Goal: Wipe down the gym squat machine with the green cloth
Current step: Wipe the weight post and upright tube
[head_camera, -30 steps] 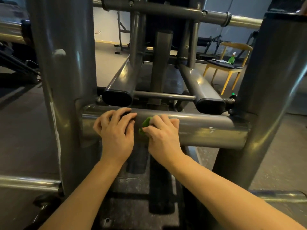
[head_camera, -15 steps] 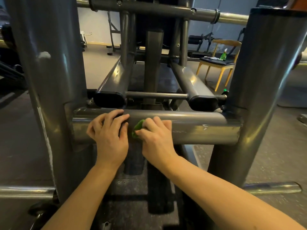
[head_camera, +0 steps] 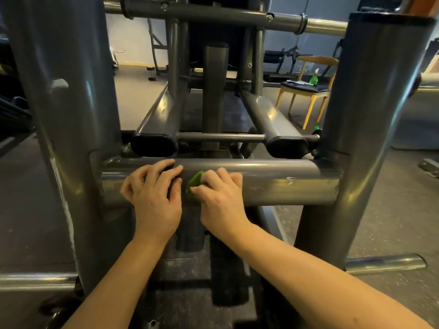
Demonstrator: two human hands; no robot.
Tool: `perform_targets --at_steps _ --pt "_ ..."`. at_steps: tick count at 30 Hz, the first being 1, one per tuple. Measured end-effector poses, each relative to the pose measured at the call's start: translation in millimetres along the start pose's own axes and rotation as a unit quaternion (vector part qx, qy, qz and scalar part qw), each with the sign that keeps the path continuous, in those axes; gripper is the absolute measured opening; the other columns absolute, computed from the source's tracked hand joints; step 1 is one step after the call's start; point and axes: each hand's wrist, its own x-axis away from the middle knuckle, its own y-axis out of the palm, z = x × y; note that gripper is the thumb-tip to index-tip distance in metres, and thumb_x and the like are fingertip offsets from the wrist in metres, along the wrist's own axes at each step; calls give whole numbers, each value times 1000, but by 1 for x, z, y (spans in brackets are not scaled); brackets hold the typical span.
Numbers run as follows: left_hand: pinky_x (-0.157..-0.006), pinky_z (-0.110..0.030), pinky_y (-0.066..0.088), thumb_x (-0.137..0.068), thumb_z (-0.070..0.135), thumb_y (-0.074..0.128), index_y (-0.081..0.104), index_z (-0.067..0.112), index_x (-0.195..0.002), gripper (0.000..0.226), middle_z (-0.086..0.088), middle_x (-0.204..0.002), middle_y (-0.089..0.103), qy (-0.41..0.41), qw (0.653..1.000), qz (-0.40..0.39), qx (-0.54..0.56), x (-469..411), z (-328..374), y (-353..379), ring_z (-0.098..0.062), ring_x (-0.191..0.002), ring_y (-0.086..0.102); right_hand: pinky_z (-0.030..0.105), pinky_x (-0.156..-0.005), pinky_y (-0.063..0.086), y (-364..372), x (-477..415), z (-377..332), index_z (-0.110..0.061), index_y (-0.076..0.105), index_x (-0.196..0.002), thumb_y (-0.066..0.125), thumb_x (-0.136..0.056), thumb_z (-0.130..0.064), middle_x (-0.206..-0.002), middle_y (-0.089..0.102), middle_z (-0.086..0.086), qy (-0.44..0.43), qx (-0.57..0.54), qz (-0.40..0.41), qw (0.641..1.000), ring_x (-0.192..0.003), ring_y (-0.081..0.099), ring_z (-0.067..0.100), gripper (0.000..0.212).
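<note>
Nearest: two bare forearms reach in from the bottom edge, over the dark base plate (head_camera: 190, 269) of the squat machine (head_camera: 215, 96). Left hand (head_camera: 154, 195) sits on the crossbar (head_camera: 285, 184), fingers (head_camera: 166, 168) bent over the tube's top curve, holding nothing else. Looks like bracing. Right hand (head_camera: 221, 198) is just beside it, nearly touching, fingers curled round the green cloth (head_camera: 193, 184) & pressing it on the front of the crossbar, approx mid-span. Only a small wad of cloth shows btwn the two hands; the rest is hidden under the palm.

Step in hand, prob: rubbing the middle of this bar. Progress is hard to read, w/ no wet streaks & no clean/dirty line visible. White scuffs (head_camera: 291, 179) sit toward the bar's right end, apart from the cloth, so that stretch likely isn't done. They may be paint chips tho, can't tell.

Either side: left upright (head_camera: 66, 91) & right upright (head_camera: 370, 115), joined to the bar; a pale streak runs down the left one. Behind the bar: two angled tubes (head_camera: 268, 115) w/ black end caps (head_camera: 154, 144), a thin rod (head_camera: 221, 137) btwn them, & a top rail (head_camera: 213, 14) across. Nothing shows these as wiped. My est.: early-to-mid, w/ most of the frame left.

Far bg: a wooden chair (head_camera: 304, 91) w/ a green spray bottle (head_camera: 314, 78) on its seat, well apart from the hands.
</note>
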Motion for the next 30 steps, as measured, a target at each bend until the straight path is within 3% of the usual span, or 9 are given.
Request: perform_targets --at_steps 4,9,12,16,19,24,27,30 --pt "-98 -46 28 -96 30 63 71 19 -119 27 4 -132 63 24 1000 -5 -3 0 20 3 -28 -121 46 41 -75 38 -30 24 40 -23 75 -94 77 -83 -22 -102 64 -3 -13 39 -21 999 -93 55 22 11" --pt "-99 -41 24 -94 31 64 72 22 -119 28 6 -130 63 65 997 -28 20 -3 44 18 -24 -122 46 35 -75 30 -74 74 106 -18 78 -91 85 -78 -11 -97 67 -1 94 90 38 991 -89 58 20 17" --pt "-98 -40 24 -93 28 63 72 22 -118 27 4 -129 63 67 997 -27 28 -6 43 19 -25 -121 46 41 -72 36 -59 74 86 -17 75 -91 81 -77 -6 -96 64 0 151 54 70 985 -89 56 20 19" --pt "-97 -45 28 -92 24 62 72 20 -116 26 3 -128 63 71 997 -33 26 -11 41 17 -28 -119 48 46 -70 40 -18 48 35 -18 74 -90 76 -82 -10 -94 63 -1 104 23 55 993 -86 57 22 11" --pt "-96 -45 28 -92 25 62 72 20 -116 26 4 -126 64 72 996 -40 34 -15 53 19 -27 -118 49 44 -71 39 -35 54 51 -22 76 -91 78 -85 -16 -95 65 -5 93 41 65 993 -89 56 19 8" --pt "-100 -41 25 -93 38 59 69 23 -122 34 8 -128 63 91 986 -123 67 -26 91 34 -21 -120 47 41 -78 32 -93 78 125 -23 79 -99 76 -79 -5 -105 68 -9 269 112 180 940 -99 51 22 27" --pt "-103 -42 24 -96 39 57 65 26 -128 36 9 -129 64 86 979 -175 59 -34 106 42 -20 -124 45 40 -84 46 -70 70 107 -10 77 -101 70 -80 7 -104 64 2 350 23 250 903 -99 54 18 27" --pt "-105 -41 21 -97 40 59 61 30 -133 38 10 -131 62 80 974 -206 52 -40 107 45 -17 -127 42 32 -92 53 -41 69 56 -5 75 -103 68 -85 7 -106 61 2 321 -82 192 924 -101 57 12 23"
